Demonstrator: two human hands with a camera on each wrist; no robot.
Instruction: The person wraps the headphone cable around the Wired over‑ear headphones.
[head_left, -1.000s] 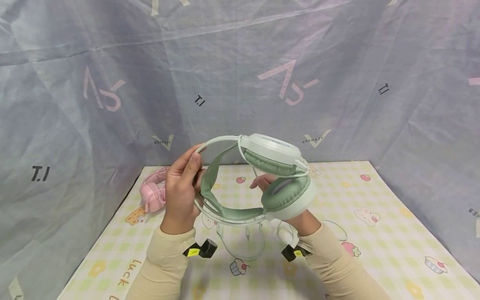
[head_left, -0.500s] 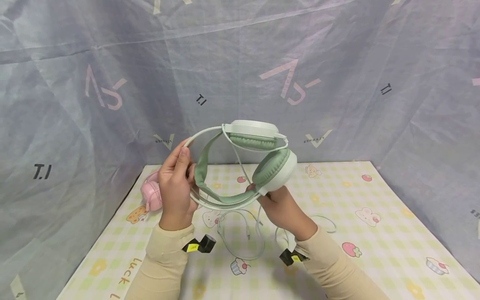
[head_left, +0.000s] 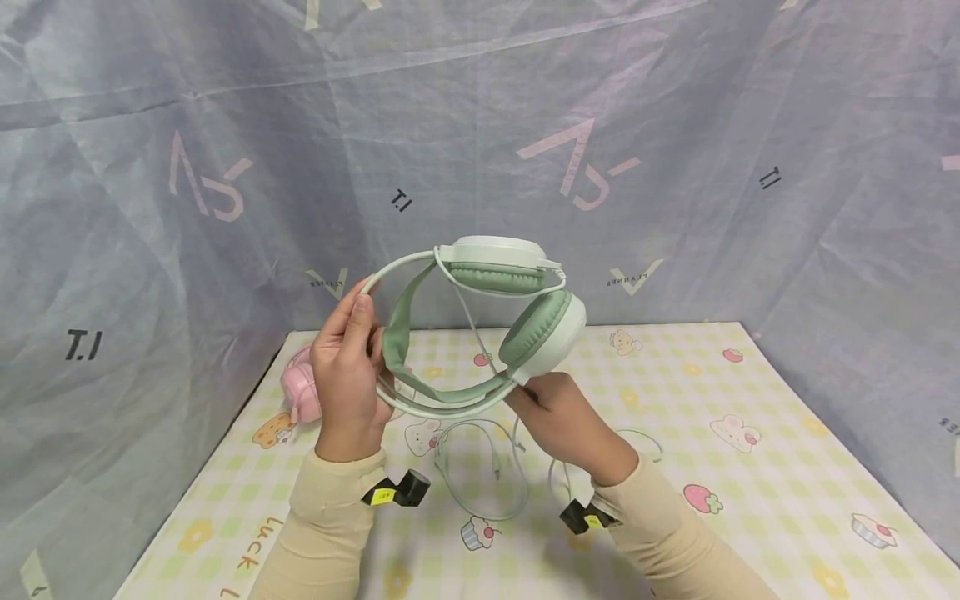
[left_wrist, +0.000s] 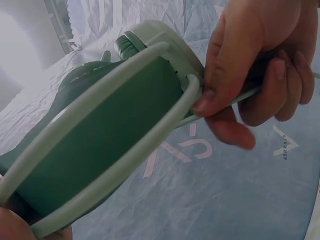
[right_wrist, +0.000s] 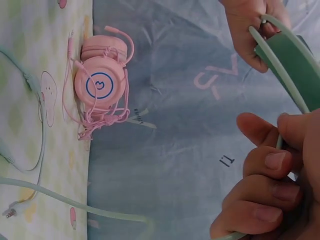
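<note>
Pale green over-ear headphones (head_left: 501, 250) are held up above the table, ear cups to the right and headband to the left. My left hand (head_left: 347, 375) grips the top of the headband, thumb in front. By the lower ear cup, my right hand (head_left: 566, 417) has its fingers curled round the headphone cable (right_wrist: 279, 140), pinching it between thumb and forefinger. In the left wrist view, the right thumb lies against the end of the band (left_wrist: 135, 150), beside the cup. The right palm is hidden.
Pink headphones (right_wrist: 100, 80) with a bundled cord sit at the table's back left, partly behind my left hand. More green cable lies in loops, with a metal plug (head_left: 497, 475), on the checked tablecloth (head_left: 637, 542). Grey fabric walls (head_left: 480, 150) enclose the back and sides.
The headphones have moved left and slightly up, with the cups turned. My right hand, earlier mostly behind the lower cup, has come into view below it. The left hand keeps its grip.
</note>
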